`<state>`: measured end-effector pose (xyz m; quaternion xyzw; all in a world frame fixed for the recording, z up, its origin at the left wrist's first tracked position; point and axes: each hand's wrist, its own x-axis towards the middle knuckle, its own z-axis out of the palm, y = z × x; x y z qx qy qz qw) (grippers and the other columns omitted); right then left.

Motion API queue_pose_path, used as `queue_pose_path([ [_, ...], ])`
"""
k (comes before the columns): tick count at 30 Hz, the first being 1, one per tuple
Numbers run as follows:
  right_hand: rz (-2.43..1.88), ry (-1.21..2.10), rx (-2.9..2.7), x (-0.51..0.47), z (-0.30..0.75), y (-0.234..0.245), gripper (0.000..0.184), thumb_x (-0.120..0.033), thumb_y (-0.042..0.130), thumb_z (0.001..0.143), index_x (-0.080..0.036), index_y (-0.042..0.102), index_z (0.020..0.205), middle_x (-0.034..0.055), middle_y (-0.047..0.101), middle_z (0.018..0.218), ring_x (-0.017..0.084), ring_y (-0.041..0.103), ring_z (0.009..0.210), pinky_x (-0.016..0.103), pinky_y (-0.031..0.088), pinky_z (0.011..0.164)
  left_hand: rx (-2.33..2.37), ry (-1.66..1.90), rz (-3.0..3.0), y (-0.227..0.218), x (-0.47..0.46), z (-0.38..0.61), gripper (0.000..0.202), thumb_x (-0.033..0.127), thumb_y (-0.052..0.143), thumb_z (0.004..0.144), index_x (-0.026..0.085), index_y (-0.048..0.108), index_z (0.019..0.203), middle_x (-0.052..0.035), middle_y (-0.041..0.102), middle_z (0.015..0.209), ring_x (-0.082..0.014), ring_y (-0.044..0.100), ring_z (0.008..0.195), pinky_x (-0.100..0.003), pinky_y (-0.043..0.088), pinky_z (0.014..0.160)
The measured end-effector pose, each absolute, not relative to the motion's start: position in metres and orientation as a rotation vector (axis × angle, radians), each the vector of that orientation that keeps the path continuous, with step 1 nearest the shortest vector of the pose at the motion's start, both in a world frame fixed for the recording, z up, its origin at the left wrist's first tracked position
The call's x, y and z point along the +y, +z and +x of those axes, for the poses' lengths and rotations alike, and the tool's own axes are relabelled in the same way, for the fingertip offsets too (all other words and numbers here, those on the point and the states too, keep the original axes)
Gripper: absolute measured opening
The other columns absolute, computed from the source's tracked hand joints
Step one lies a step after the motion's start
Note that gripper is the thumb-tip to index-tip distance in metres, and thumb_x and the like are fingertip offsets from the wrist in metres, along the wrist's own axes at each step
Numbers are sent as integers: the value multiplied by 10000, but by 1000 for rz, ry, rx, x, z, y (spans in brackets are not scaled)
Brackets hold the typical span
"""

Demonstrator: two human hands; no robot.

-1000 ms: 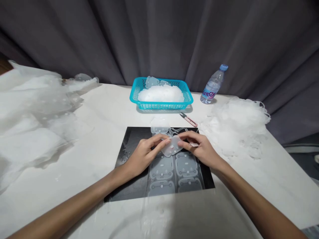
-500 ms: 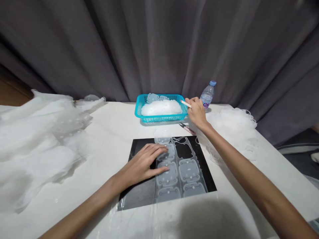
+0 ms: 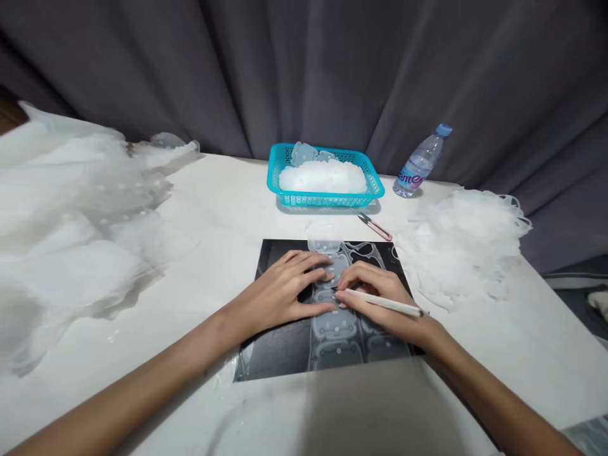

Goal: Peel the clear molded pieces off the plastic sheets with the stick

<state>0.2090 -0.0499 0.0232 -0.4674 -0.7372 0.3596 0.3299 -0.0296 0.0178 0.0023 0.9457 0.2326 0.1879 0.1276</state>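
Note:
A translucent plastic sheet (image 3: 335, 324) with rounded moulded shapes lies over a black board (image 3: 275, 356) on the table. My left hand (image 3: 297, 285) rests on the sheet's left part, fingers spread and pressing flat. In my right hand (image 3: 380, 297) is a slim white pen-shaped tool (image 3: 387, 303), pinched like a pen. Its thin dark tip points left and meets the sheet between my two hands; whether it is a blade I cannot tell. Near the top right of the sheet, cut-out openings show the black board beneath. My right hand hides part of the right-hand column of shapes.
Behind the board stands a turquoise basket (image 3: 327, 200) holding white and translucent pieces. Pink-handled thread snips (image 3: 376, 227) lie beside it, near a water bottle (image 3: 420, 164). A heap of translucent sheets (image 3: 85, 240) covers the left side; stringy scraps (image 3: 468, 244) pile up on the right.
My right hand has come down from beside the basket to the sheet, bringing the white tool's tip onto it. My left hand stays on the sheet. The view has shifted slightly.

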Motion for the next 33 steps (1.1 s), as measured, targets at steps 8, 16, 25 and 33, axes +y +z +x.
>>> queue_pose_path([
  [8, -1134, 796, -1999, -56, 207, 6, 90, -227, 605, 1024, -220, 671, 1085, 61, 706, 1065, 183, 678, 954, 316, 552, 865, 666, 581, 2834, 2, 20, -28, 468, 580, 675, 941, 176, 693, 1178, -129, 689, 1390, -333, 570, 1354, -498, 379, 1145],
  [16, -1123, 579, -2081, -61, 199, 3, 117, -143, 576, 1020, -225, 646, 1064, 53, 730, 1028, 213, 672, 999, 373, 528, 938, 676, 583, 2792, 3, 19, -28, 445, 559, 673, 943, 202, 719, 1205, -114, 702, 1375, -329, 625, 1262, -512, 374, 1125],
  [25, -1138, 459, -2128, -63, 192, 1, 118, -147, 540, 1039, -207, 637, 1069, 70, 731, 1016, 221, 669, 968, 374, 546, 904, 684, 596, 2815, 1, 21, -27, 529, 613, 662, 932, 184, 735, 1232, -121, 731, 1287, -318, 639, 1147, -515, 383, 1110],
  [33, -1113, 512, -2237, -61, 210, 16, 140, -135, 530, 1039, -207, 646, 1069, 93, 742, 1049, 227, 710, 978, 388, 587, 892, 673, 584, 2774, 4, 22, -27, 549, 664, 657, 918, 204, 738, 1206, -107, 724, 1314, -318, 627, 1205, -532, 343, 1170],
])
